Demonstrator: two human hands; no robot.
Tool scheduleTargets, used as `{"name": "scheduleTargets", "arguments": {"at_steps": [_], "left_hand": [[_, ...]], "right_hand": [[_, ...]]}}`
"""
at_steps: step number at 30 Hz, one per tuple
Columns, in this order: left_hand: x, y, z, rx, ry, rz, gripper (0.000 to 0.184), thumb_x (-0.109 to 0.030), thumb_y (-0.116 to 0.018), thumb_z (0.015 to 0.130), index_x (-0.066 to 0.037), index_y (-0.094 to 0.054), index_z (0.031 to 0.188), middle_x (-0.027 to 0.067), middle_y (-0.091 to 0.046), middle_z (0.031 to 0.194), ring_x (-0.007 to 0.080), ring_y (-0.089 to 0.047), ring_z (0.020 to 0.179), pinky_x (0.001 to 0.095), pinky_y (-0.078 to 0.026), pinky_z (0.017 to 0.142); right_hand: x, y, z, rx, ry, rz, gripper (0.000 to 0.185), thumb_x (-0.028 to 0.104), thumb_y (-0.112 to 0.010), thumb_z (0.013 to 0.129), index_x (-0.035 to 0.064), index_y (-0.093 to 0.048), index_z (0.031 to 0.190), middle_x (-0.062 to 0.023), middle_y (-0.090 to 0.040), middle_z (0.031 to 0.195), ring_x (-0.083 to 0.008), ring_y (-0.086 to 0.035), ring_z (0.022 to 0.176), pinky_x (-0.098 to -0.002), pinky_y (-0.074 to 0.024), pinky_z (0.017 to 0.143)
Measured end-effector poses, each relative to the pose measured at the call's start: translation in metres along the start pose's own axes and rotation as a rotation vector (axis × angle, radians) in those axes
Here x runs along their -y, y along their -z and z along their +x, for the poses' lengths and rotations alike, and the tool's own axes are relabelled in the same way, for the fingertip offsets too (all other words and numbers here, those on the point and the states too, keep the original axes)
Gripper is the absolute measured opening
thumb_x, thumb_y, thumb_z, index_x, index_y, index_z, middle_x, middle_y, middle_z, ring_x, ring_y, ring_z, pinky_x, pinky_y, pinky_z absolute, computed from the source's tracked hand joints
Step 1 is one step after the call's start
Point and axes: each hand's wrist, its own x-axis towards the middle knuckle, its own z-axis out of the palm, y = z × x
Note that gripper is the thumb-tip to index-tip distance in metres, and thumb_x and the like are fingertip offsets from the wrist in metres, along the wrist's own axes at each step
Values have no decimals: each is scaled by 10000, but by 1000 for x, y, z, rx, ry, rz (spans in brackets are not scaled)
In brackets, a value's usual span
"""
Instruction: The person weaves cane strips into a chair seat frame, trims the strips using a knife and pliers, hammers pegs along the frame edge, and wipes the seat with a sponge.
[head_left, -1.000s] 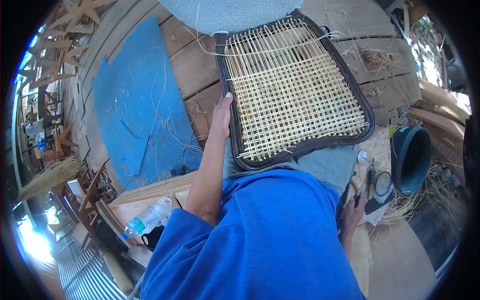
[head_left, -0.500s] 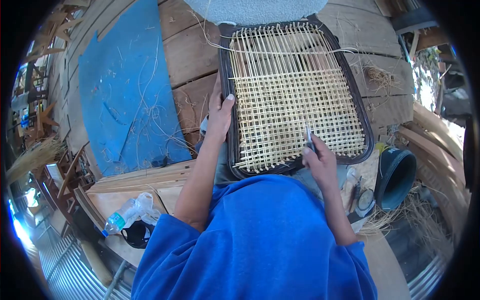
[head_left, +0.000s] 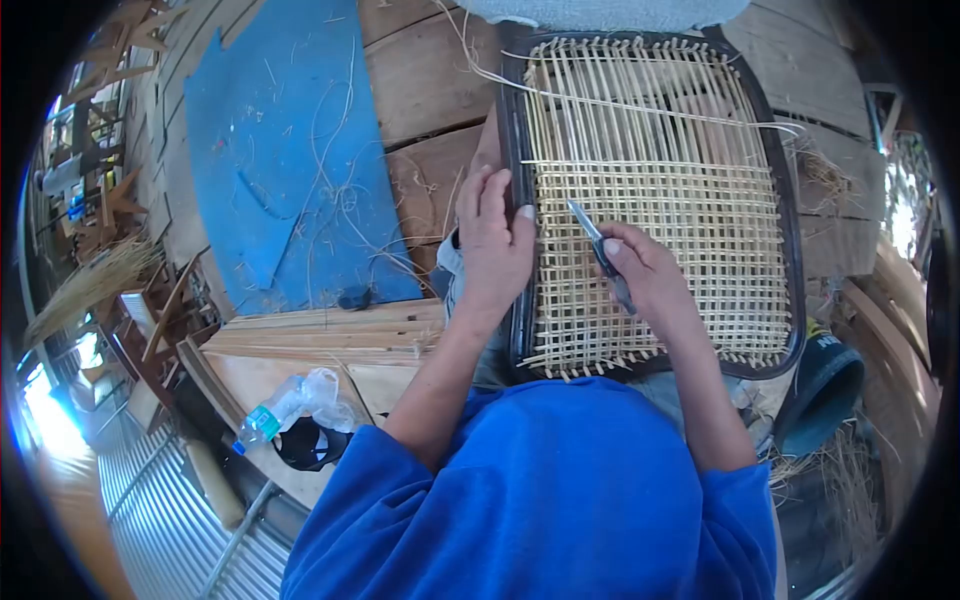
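A dark frame (head_left: 519,240) with a woven cane panel (head_left: 690,230) rests in front of me, its near edge at my lap. The near part is a tight grid; the far part has mostly lengthwise strands. At the frame's left side is my left hand (head_left: 492,245), its thumb on the rim and its fingers apart. My right hand (head_left: 645,275) is closed around a small pointed metal tool (head_left: 598,252), held over the left half of the weave, the tip pointing away and to the left. A loose cane strand (head_left: 640,103) crosses the far part.
A blue sheet (head_left: 290,150) with cane scraps lies at the left on wooden planks (head_left: 420,85). Nearer are a plastic bottle (head_left: 262,425) and thin wooden strips (head_left: 330,332). A dark bucket (head_left: 822,390) stands at the right, near loose fibres (head_left: 850,480).
My right hand has come up from the lower right, with the tool, to over the weave. The view has shifted, so the frame appears farther right. My left hand remains at its left side.
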Motion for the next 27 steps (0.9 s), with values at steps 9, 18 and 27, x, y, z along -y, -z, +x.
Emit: {"name": "scheduleTargets", "arguments": {"at_steps": [9, 18, 27], "left_hand": [[-8, 2, 13, 121, 2, 141, 488, -73, -544, 851, 4, -397, 1310, 232, -329, 1376, 368, -374, 1275, 383, -347, 1038], [-4, -5, 19, 88, -74, 168, 484, -52, -572, 746, 41, -489, 1214, 250, -410, 1287, 408, -401, 1205, 467, -324, 1017], [-8, -3, 21, 171, -58, 204, 480, -15, -478, 835, 45, -408, 1306, 226, -332, 1387, 372, -361, 1281, 389, -318, 1054]], "right_hand": [[6, -4, 52, 52, 236, -356, 354, 186, -599, 812, 51, -587, 1139, -128, -603, 800, -234, -582, 701, -339, -471, 704], [16, -6, 46, 8, 353, -828, 428, 111, -551, 815, 129, -522, 1242, -160, -579, 980, -321, -605, 884, -412, -489, 830], [41, -9, 43, -35, 348, -1270, 516, 28, -597, 779, 169, -512, 1268, -124, -577, 1027, -264, -587, 989, -376, -508, 831]]}}
